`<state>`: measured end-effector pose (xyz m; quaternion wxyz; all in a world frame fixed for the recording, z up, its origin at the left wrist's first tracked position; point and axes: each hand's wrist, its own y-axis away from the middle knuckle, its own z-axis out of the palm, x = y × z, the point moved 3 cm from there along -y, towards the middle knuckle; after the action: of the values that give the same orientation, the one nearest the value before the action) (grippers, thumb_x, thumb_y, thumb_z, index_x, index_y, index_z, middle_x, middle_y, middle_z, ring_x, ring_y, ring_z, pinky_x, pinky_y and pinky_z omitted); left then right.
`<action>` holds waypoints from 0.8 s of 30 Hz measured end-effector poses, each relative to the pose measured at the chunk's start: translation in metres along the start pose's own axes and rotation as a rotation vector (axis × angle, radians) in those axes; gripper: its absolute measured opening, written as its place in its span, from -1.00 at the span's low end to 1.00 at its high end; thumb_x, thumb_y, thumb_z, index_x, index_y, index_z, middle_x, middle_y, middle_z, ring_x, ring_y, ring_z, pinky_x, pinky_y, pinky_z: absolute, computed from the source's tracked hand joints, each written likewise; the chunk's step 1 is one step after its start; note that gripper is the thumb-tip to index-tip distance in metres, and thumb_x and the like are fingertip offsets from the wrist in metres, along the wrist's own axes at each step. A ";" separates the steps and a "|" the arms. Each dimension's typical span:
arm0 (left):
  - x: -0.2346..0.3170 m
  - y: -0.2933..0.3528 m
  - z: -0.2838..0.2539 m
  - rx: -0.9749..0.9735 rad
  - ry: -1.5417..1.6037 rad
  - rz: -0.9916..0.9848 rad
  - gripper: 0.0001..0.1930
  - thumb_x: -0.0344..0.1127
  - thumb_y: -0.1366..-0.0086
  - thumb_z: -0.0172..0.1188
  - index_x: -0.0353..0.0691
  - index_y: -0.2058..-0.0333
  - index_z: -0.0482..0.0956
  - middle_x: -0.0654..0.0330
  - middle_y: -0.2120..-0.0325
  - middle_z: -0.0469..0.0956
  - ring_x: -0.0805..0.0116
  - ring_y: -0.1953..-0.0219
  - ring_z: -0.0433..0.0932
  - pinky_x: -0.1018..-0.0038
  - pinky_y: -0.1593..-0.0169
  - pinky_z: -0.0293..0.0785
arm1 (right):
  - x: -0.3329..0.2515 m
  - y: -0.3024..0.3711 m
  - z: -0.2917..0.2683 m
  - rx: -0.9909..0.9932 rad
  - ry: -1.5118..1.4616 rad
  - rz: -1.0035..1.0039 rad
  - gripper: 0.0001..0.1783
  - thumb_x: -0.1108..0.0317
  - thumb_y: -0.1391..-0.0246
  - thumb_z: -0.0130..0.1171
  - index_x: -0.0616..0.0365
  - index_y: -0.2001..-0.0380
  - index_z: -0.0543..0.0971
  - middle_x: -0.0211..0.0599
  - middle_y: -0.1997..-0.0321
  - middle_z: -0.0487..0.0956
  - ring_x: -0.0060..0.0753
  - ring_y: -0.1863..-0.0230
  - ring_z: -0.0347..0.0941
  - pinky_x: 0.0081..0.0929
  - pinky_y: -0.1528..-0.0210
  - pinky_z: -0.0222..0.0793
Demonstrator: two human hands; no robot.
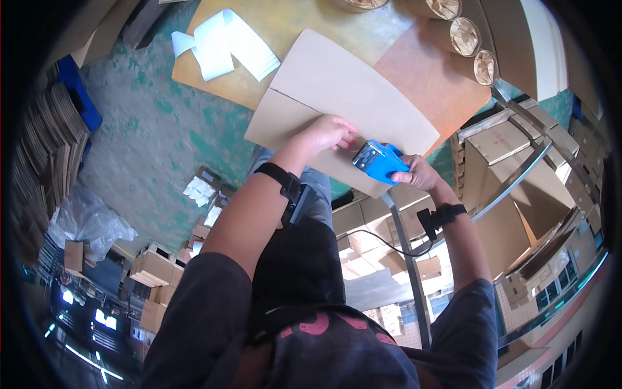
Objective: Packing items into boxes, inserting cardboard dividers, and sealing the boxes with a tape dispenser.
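Device (387, 163), boxy, bright blue (near tan cardboard (353, 87))

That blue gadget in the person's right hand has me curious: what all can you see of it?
The blue gadget is boxy, with a bright blue casing that looks like plastic. Its end toward the left hand is dark and silvery; the finer details there are too small to tell. It is tilted in the grip of the right hand, thumb against its side, over the near right part of the brown cardboard. Whether it touches the cardboard is unclear.
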<state>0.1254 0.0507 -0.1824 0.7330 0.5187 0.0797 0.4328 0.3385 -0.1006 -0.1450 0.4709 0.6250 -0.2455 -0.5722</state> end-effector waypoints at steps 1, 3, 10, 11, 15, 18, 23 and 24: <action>0.003 0.003 -0.001 -0.004 -0.065 -0.049 -0.53 -0.05 -0.33 -0.15 -0.30 -0.01 0.40 0.01 0.07 0.50 0.23 0.09 0.51 0.34 0.06 0.39 | -0.001 0.001 0.000 -0.005 0.001 0.003 -0.27 -0.28 0.40 0.41 0.29 0.48 0.61 -0.32 0.53 0.56 -0.51 0.39 0.47 -0.48 0.29 0.40; 0.006 0.007 0.009 -0.066 -0.083 -0.180 -0.54 -0.03 -0.34 -0.17 -0.29 0.01 0.40 0.02 0.09 0.50 0.25 0.12 0.53 0.36 0.09 0.40 | -0.004 0.004 0.000 0.011 -0.021 -0.019 -0.27 -0.28 0.40 0.40 0.28 0.49 0.60 -0.32 0.53 0.55 -0.50 0.40 0.46 -0.48 0.30 0.38; -0.005 0.002 0.017 -0.273 0.100 -0.359 -0.61 -0.03 -0.35 -0.14 -0.24 0.17 0.46 0.15 0.32 0.55 0.38 0.35 0.57 0.49 0.33 0.47 | -0.007 0.001 -0.001 -0.015 0.022 0.002 -0.31 -0.24 0.37 0.41 0.27 0.47 0.61 -0.33 0.49 0.58 -0.51 0.38 0.45 -0.50 0.27 0.37; -0.006 -0.001 0.017 -0.271 0.105 -0.359 -0.61 -0.03 -0.35 -0.14 -0.24 0.17 0.46 0.15 0.32 0.55 0.38 0.35 0.57 0.49 0.33 0.47 | -0.008 0.001 -0.001 -0.022 -0.008 -0.017 -0.31 -0.22 0.36 0.42 0.28 0.44 0.61 -0.33 0.48 0.58 -0.52 0.37 0.45 -0.50 0.25 0.37; -0.008 -0.007 0.008 -0.150 0.023 -0.337 -0.82 -0.28 -0.24 0.06 -0.21 0.26 0.52 0.19 0.43 0.56 0.44 0.44 0.54 0.56 0.42 0.47 | -0.011 0.001 0.001 -0.047 -0.074 0.022 -0.31 -0.17 0.36 0.45 0.30 0.38 0.60 -0.33 0.46 0.58 -0.54 0.34 0.43 -0.52 0.21 0.36; -0.006 -0.006 0.010 -0.075 0.054 -0.270 -0.88 -0.41 -0.14 0.16 -0.22 0.31 0.54 0.19 0.44 0.56 0.44 0.46 0.53 0.55 0.41 0.48 | -0.016 0.001 0.002 -0.047 -0.059 0.011 -0.30 -0.17 0.36 0.45 0.32 0.38 0.60 -0.33 0.45 0.59 -0.54 0.34 0.44 -0.52 0.20 0.36; -0.008 0.010 0.031 0.308 0.226 -0.102 -0.83 -0.55 -0.06 0.18 -0.27 0.31 0.54 0.17 0.45 0.56 0.45 0.46 0.52 0.54 0.37 0.48 | -0.011 0.005 0.002 -0.029 -0.082 0.036 -0.31 -0.18 0.35 0.44 0.30 0.38 0.60 -0.34 0.45 0.58 -0.54 0.34 0.44 -0.52 0.21 0.36; -0.012 0.013 0.034 0.400 0.234 -0.001 -0.81 -0.58 -0.06 0.17 -0.28 0.30 0.53 0.17 0.45 0.55 0.46 0.46 0.52 0.54 0.37 0.47 | -0.012 0.003 0.003 -0.022 -0.079 0.038 -0.30 -0.18 0.35 0.44 0.30 0.39 0.60 -0.34 0.46 0.58 -0.54 0.34 0.44 -0.53 0.21 0.36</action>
<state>0.1303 0.0201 -0.1605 0.6014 0.6000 0.2486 0.4653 0.3342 -0.0926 -0.1359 0.4786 0.5919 -0.2693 -0.5900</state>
